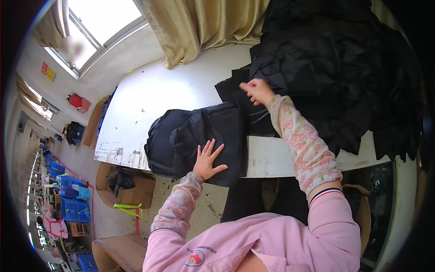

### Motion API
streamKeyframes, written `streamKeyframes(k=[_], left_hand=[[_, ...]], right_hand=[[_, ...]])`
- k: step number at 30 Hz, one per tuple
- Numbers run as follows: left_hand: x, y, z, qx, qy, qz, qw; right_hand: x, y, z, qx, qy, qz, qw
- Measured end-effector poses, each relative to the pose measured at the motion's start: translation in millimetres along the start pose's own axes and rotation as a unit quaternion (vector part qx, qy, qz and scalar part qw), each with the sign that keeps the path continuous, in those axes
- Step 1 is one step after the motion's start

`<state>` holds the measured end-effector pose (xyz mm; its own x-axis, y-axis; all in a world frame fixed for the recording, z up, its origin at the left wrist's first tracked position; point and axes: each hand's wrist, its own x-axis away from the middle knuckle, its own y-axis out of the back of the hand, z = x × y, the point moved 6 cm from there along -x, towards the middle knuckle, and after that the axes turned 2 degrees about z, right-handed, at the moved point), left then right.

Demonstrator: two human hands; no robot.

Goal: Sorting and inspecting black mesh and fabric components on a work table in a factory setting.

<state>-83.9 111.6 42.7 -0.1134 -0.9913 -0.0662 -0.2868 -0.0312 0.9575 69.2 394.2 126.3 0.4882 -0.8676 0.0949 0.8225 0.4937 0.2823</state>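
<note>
On the near edge of the white table (181, 86) lies a stack of folded black fabric pieces (199, 138), overhanging slightly toward the body. Pressed flat on its near right corner: the left hand (208, 161), fingers spread wide, palm down, gripping nothing, simply weighting the top piece. Farther and to the right, reaching into the big heap of loose black fabric (335, 77): the right hand (257, 90), fingers curled at the edge of one black piece (238, 93) at the heap's left fringe; whether already pinched shut on it or only touching cannot be told from this angle. Floral sleeve covers over pink sleeves on both forearms.

Judged from this layout: a sort-and-stack step in hand, with the pile held steady while the next piece gets drawn from the heap. Probably called for next: a sure pinch on a single layer only, a pull leftward clear of the tangle, then a flat lay square over the stack, with the pressing hand lifted just long enough to admit it. Risk of dragging two layers at once, since black on black hides the edges.

Beyond the table at the far side, a tan curtain (199, 25) and a bright window (97, 20). Down on the left floor, an open cardboard box (133, 192) and blue crates (72, 204).
</note>
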Motion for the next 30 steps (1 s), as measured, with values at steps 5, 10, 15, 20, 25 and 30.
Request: streamKeyframes(k=[5, 10, 15, 20, 25, 30], left_hand=[[-6.1, -2.5, -4.9, 0.01, -0.017, 0.0, 1.0], [-1.6, -1.4, 0.8, 0.031, 0.004, -0.007, 0.999], [1.5, -0.7, 4.7, 0.032, 0.019, -0.014, 0.999], [-8.3, -3.9, -0.1, 0.059, 0.002, -0.009, 0.998], [-14.8, 9.6, -0.3, 0.149, 0.044, -0.028, 0.988], [-64.0, 75.4, -131.7, 0.361, -0.122, -0.127, 0.916]], right_hand=[[8.1, -66.2, -35.6, 0.086, 0.136, -0.043, 0.986], [-11.0, -29.9, -41.9, -0.338, -0.015, -0.134, 0.932], [12.6, 54.1, -18.5, 0.389, 0.169, -0.245, 0.872], [29.8, 126.4, -54.0, 0.224, 0.139, -0.215, 0.94], [133.6, 183.7, 23.0, -0.109, 0.229, -0.267, 0.93], [223.5, 197.1, 31.5, -0.197, 0.194, -0.258, 0.926]])
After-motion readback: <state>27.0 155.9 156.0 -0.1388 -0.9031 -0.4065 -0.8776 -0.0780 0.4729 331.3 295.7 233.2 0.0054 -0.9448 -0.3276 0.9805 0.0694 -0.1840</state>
